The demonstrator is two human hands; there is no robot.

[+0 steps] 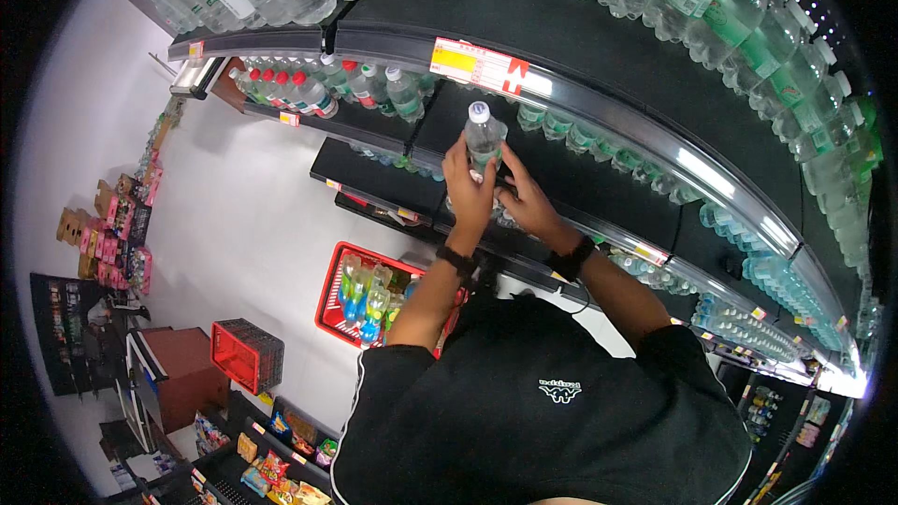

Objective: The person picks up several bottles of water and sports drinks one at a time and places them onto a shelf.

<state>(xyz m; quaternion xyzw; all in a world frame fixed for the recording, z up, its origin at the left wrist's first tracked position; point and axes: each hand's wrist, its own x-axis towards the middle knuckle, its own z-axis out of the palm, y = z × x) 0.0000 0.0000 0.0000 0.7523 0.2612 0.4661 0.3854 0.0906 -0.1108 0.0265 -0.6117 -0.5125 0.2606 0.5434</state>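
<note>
A clear plastic water bottle (484,137) with a white cap and a greenish label stands between my hands, in front of a dark shelf. My left hand (470,189) grips it from the left side, fingers curled about its lower part. From the right, my right hand (530,201) presses its fingers against the same bottle. More bottle bottoms show partly behind and below my hands, mostly hidden by them. Each wrist wears a dark band.
Overhead, an upper shelf (393,14) carries many bottles and a price tag (479,65). Red-capped bottles (281,93) stand at left on a lower shelf. On the floor, a red basket (327,304) holds green-and-blue bottles; another basket (248,355) sits farther left. Snack racks (271,468) lie lower left.
</note>
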